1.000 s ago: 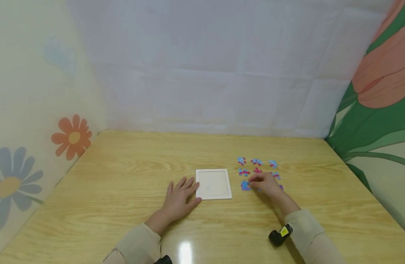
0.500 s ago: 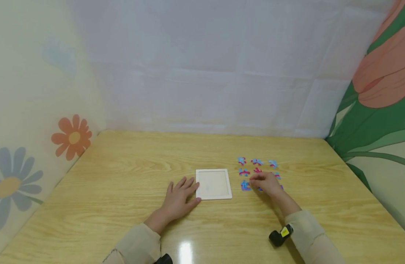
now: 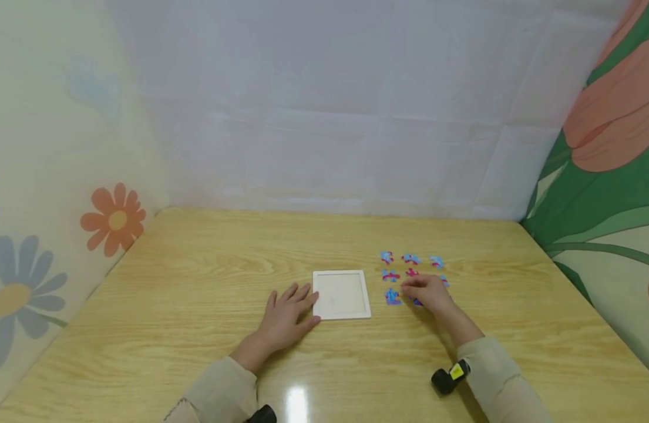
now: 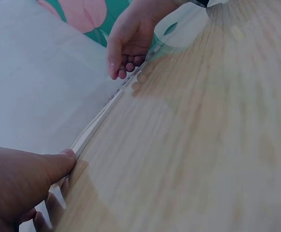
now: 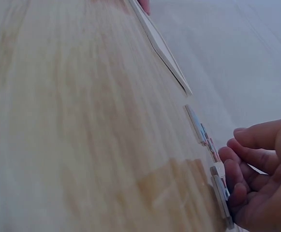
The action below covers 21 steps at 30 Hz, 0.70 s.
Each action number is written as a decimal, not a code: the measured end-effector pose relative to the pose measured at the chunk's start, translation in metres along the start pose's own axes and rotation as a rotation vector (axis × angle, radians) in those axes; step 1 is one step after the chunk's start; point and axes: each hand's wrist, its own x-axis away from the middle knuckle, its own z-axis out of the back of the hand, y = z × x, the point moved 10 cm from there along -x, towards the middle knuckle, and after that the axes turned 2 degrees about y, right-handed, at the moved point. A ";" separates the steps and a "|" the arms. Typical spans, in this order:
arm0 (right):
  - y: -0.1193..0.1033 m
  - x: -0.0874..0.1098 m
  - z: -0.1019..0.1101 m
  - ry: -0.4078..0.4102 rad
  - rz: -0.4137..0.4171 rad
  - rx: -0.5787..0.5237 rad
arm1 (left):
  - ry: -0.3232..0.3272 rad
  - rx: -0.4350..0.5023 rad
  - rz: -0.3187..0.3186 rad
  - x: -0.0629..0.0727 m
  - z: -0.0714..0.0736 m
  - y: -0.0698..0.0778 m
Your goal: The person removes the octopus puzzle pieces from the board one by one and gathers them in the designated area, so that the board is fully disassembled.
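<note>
In the head view a white square puzzle frame (image 3: 342, 295) lies flat on the table. My left hand (image 3: 285, 322) rests beside it with fingers spread, fingertips and thumb at its left edge; in the left wrist view the thumb (image 4: 60, 164) lies against that rim. To the right, several blue, pink and purple jigsaw pieces are laid out in rows, among them a corner piece (image 3: 392, 296) and a pink-banded piece (image 3: 390, 275). Over the near rows hangs my right hand (image 3: 430, 294), fingers loosely bent with nothing visible in them, partly hiding pieces beneath.
The wooden table (image 3: 224, 252) reaches back to a white cloth backdrop (image 3: 324, 117). Flower-painted walls flank it left and right. A small black camera (image 3: 450, 378) sits at the right wrist.
My right hand has drifted very slightly to the right over the pieces, covering the near right one. My left hand and the puzzle frame stay in place.
</note>
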 end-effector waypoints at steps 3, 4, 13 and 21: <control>0.001 0.000 0.000 -0.002 -0.003 0.002 | 0.001 -0.004 -0.003 0.000 0.001 0.000; 0.000 0.000 0.000 -0.004 -0.003 0.002 | 0.001 -0.007 -0.003 0.000 0.000 0.000; 0.001 0.001 0.000 -0.016 -0.022 -0.022 | -0.004 -0.015 -0.004 -0.001 0.000 0.001; -0.017 0.001 -0.001 -0.024 0.038 0.008 | -0.069 0.041 0.013 -0.001 0.002 -0.003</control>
